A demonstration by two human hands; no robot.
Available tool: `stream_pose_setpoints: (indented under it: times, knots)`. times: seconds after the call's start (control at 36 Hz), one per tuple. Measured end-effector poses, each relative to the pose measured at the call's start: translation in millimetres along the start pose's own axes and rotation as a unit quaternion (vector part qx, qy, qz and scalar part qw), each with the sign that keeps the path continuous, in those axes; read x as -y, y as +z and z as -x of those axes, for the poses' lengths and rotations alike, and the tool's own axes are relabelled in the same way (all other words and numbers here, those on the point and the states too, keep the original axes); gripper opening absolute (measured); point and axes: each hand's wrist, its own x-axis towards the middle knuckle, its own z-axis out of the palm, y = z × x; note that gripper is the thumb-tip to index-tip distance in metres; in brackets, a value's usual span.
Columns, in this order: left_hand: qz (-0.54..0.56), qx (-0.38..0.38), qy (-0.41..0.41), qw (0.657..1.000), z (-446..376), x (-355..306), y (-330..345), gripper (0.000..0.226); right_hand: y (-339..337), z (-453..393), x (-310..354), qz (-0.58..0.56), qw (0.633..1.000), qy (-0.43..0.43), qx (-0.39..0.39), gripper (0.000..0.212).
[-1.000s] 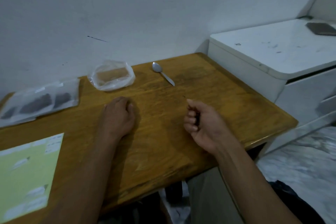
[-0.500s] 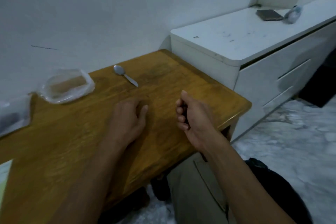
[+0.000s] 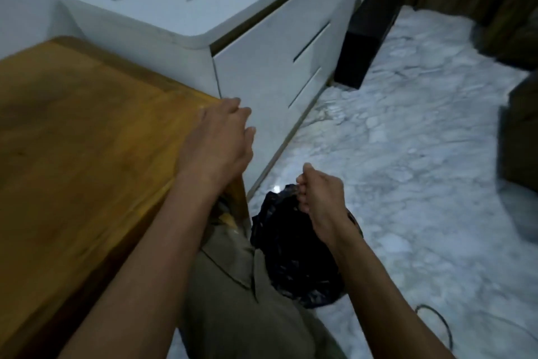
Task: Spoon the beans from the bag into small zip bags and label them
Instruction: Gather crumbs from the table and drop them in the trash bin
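A black plastic bag (image 3: 294, 256) sits on the marble floor beside my leg, right of the wooden table (image 3: 72, 154). My right hand (image 3: 318, 198) hovers at the bag's top with its fingers curled and thumb up. Whether the fingers touch the plastic is unclear. My left hand (image 3: 218, 140) rests at the table's right corner, fingers relaxed and holding nothing. The spoon, the zip bags and the label sheet are out of view.
A white drawer cabinet (image 3: 262, 47) stands just beyond the table's right end. A dark speaker-like box (image 3: 364, 53) is behind it, and dark furniture (image 3: 521, 131) lines the right side. A black cable (image 3: 436, 320) lies on the floor near my right arm.
My view swung right and down, off the tabletop. My right hand dropped from the table edge to the black bag on the floor. My left hand slid to the table's right corner.
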Motion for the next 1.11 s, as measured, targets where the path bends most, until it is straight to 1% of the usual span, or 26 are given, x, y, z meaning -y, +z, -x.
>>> stream_pose_setpoints:
  times: [0.08,0.19,0.31,0.44,0.58,0.67,0.83,0.97,1.11]
  knots:
    - [-0.032,-0.02,0.007,0.999,2,2,3,0.042,-9,-17,-43,0.097,0.994,0.007,-0.041,0.04]
    - [-0.072,-0.026,0.018,0.997,4,4,5,0.044,-14,-32,-93,0.222,0.972,0.019,-0.068,0.051]
    - [-0.077,-0.023,0.024,0.996,5,7,2,0.045,-17,-42,-128,0.284,0.955,0.041,-0.078,0.056]
    - [-0.087,-0.021,0.023,0.996,6,6,2,0.046,-26,-49,-147,0.333,0.938,0.07,-0.068,0.052]
    - [-0.092,-0.022,0.018,0.995,6,6,2,0.046,-33,-49,-151,0.34,0.937,0.08,-0.036,0.039]
    - [-0.091,-0.02,0.018,0.996,6,5,2,0.046,-35,-51,-152,0.329,0.94,0.088,-0.03,0.035]
    - [-0.076,-0.017,0.016,0.997,6,7,2,0.046,-38,-56,-149,0.306,0.946,0.087,-0.055,0.031]
    - [-0.065,-0.013,0.014,0.998,6,7,2,0.046,-37,-60,-148,0.281,0.951,0.104,-0.073,0.025]
    - [-0.07,-0.009,0.014,0.997,6,7,1,0.047,-40,-59,-149,0.275,0.953,0.104,-0.08,0.024]
